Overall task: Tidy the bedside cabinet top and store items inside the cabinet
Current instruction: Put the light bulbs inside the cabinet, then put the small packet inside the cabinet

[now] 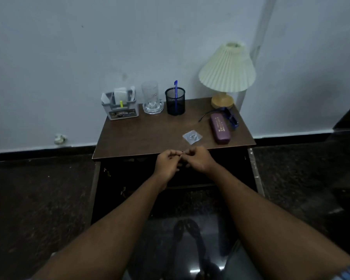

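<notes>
The brown bedside cabinet top (141, 136) carries a purple glasses case (220, 128), blue glasses (229, 117) behind the case, a small clear plastic packet (192, 136), a black mesh pen cup (175, 103) with a blue pen (175, 91), a clear glass (151, 98) on a glass ashtray, and a grey organiser (120, 107) with papers. My left hand (167, 165) and my right hand (198, 160) meet at the cabinet's front edge, fingertips pinched together. Whether something tiny sits between them is too small to tell.
A cream pleated lamp (227, 69) on a wooden base stands at the back right corner. The cabinet front below my hands is dark and open. A pale wall is behind; dark floor lies on both sides. A crumpled scrap (60, 139) lies by the skirting.
</notes>
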Available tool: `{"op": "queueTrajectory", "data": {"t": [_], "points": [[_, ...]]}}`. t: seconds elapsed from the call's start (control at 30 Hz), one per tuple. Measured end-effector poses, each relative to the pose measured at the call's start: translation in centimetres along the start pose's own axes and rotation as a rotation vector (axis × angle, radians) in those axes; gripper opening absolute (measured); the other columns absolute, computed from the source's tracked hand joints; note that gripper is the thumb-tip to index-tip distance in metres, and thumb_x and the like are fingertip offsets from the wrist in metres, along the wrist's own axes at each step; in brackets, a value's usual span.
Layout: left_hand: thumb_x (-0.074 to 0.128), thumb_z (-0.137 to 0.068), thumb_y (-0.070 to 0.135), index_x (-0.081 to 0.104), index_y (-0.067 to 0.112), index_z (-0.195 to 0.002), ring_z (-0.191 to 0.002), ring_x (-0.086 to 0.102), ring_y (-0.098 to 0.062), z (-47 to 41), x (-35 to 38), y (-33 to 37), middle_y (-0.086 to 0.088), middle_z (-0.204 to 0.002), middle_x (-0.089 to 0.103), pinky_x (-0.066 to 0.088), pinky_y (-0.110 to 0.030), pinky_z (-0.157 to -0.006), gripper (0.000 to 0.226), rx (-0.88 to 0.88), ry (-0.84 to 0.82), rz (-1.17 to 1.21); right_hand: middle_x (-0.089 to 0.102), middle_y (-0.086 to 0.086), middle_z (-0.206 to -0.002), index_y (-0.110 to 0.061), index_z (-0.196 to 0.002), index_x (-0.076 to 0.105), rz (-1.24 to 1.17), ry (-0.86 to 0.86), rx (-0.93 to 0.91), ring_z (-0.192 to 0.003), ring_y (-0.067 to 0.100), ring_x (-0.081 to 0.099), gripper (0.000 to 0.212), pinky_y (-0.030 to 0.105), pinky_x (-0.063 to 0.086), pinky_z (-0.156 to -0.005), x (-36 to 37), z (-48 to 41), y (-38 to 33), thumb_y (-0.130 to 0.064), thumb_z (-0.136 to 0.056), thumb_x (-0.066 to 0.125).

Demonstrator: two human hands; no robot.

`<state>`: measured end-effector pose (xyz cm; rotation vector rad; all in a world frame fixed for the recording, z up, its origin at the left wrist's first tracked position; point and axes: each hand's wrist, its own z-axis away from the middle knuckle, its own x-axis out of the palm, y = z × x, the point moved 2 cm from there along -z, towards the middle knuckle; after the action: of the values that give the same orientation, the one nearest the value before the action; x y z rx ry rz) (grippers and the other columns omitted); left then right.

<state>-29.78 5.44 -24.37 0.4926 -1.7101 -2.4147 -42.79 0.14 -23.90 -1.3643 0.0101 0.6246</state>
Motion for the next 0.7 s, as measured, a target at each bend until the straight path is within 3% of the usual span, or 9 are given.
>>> {"op": "queueTrajectory", "data": {"t": [0.1,0.27,0.37,0.53,0.6,0.7], "points": [[0.058,-0.098,0.006,0.067,0.010,-0.102,-0.070,0.066,-0.009,0.4,1.2,1.9,-0.003,-0.086,0.071,0.053,-0.021,-0.062,0.011,0.072,0.033,0.070,0.076,0.014,-0.084,-0.006,-0.084,0.074,-0.106,0.135,-0.071,-0.076,0.020,0.069,0.009,0.040,0.059,-0.076,-1.8,0.8,-1.2,-0.014,-0.088,0.071],[0.062,-0.092,0.001,0.070,0.008,-0.100,-0.082,0.063,-0.015,-1.0,2.1,4.1,-0.005,-0.093,0.071,0.053,-0.030,-0.079,0.013,0.166,0.112,0.016,0.076,0.000,-0.090,-0.010,-0.095,0.075,-0.006,0.392,-0.155,-0.086,0.015,0.071,0.014,0.032,0.057,-0.084,-3.8,1.0,-2.6,-0.020,-0.085,0.075],[0.066,-0.090,0.003,0.070,0.012,-0.101,-0.083,0.063,-0.011,-2.1,2.2,4.6,0.003,-0.091,0.069,0.048,-0.017,-0.072,0.014,0.205,0.152,-0.050,0.073,-0.001,-0.100,-0.012,-0.106,0.073,0.054,0.451,-0.162,-0.091,0.014,0.068,0.023,0.033,0.057,-0.084,-4.5,0.5,-2.6,-0.023,-0.086,0.074],[0.070,-0.090,0.010,0.067,0.014,-0.109,-0.082,0.061,-0.005,-3.7,2.7,3.9,0.011,-0.092,0.065,0.045,-0.014,-0.070,0.020,0.180,0.141,-0.113,0.065,0.008,-0.123,-0.009,-0.126,0.064,0.204,0.463,-0.143,-0.113,0.021,0.063,0.044,0.038,0.054,-0.096,-4.7,-0.5,-2.0,-0.028,-0.087,0.074],[0.071,-0.089,0.012,0.066,0.017,-0.111,-0.087,0.064,-0.009,-4.4,3.0,3.6,0.010,-0.095,0.066,0.050,-0.019,-0.077,0.024,0.159,0.133,-0.133,0.064,0.010,-0.125,-0.008,-0.128,0.062,0.248,0.443,-0.135,-0.115,0.024,0.062,0.047,0.041,0.053,-0.097,-4.6,-0.9,-1.8,-0.029,-0.088,0.073],[0.071,-0.087,0.013,0.064,0.010,-0.129,-0.110,0.064,-0.016,-5.3,3.3,3.5,-0.001,-0.121,0.067,0.051,-0.029,-0.100,0.043,0.145,0.118,-0.208,0.063,0.011,-0.122,-0.009,-0.125,0.062,0.319,0.438,-0.119,-0.111,0.026,0.063,0.043,0.040,0.054,-0.093,-4.5,-1.4,-1.8,-0.029,-0.088,0.071]]}}
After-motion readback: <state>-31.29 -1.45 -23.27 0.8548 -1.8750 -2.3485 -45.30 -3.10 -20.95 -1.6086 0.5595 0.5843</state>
